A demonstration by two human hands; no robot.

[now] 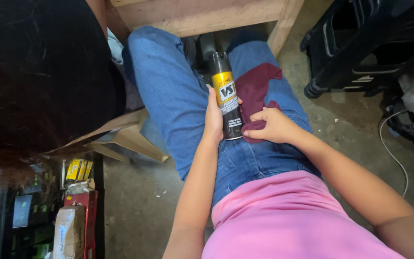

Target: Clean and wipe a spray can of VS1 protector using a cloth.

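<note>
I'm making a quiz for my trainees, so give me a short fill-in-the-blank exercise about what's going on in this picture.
1. The left hand holds a black and yellow spray ____ upright between the thighs.
2. The right hand presses a ____-coloured cloth against the right thigh.
3. The person wears blue jeans and a ____ top.
4. The wooden table stands ____ the knees.

Missing words: can; maroon; pink; beyond
</note>
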